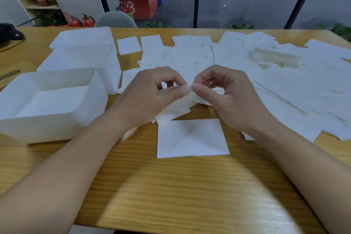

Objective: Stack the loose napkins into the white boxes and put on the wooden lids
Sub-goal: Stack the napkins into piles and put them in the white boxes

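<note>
Fingertips (187, 90) of both hands meet mid-frame, pinching a thin napkin (175, 107) held above the table (171, 186). Left hand (152, 99) and right hand (226, 97) are each closed on its upper edge; whether it is one sheet or several stuck together, I cannot tell. A flat napkin stack (192, 137) lies just below. Three lidless boxes (57, 108) stand at left; loose napkins (284, 81) cover the upper right. What may be a lid (9, 74) pokes in at the left edge. Pulling the soft paper apart could tear or crumple it.
</note>
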Demonstrator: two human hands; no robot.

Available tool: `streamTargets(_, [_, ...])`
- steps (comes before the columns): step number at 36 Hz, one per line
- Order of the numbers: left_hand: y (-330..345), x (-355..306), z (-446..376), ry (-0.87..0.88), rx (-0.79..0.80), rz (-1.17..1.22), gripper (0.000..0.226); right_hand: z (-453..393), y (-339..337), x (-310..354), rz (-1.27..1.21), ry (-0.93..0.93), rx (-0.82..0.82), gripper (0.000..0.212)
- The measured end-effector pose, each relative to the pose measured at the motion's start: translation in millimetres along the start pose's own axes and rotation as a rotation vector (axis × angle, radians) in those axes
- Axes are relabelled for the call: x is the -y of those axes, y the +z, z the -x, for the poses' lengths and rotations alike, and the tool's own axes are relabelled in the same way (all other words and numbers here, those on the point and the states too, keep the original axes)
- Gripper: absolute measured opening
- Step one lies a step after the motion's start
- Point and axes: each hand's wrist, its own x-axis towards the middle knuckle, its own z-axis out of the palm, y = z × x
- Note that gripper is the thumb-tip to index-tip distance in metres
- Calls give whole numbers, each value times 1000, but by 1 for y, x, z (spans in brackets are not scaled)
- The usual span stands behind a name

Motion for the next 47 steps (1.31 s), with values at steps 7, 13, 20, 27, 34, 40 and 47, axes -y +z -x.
streamTargets(7, [-6,0,-2,7,-122,336,6,2,-8,3,60,25,2,5])
streamTargets(13, [-8,-3,1,-78,22,434,6,2,-22,7,-1,79,-11,13])
streamTargets(20, [-5,-9,1,-119,97,282,8,5,-16,12,93,131,100,4])
streamTargets(27, [-19,-9,2,-295,313,180,7,0,-42,9,132,321,332,10])
streamTargets(34, [-20,-14,4,-356,469,83,4,5,-35,8,321,310,410,6])
streamTargets(40, [-24,-16,5,-366,495,55,4,5,-32,11,296,316,404,10])
streamTargets(47, [-29,-16,4,-368,509,59,5,4,-33,9,274,308,406,11])
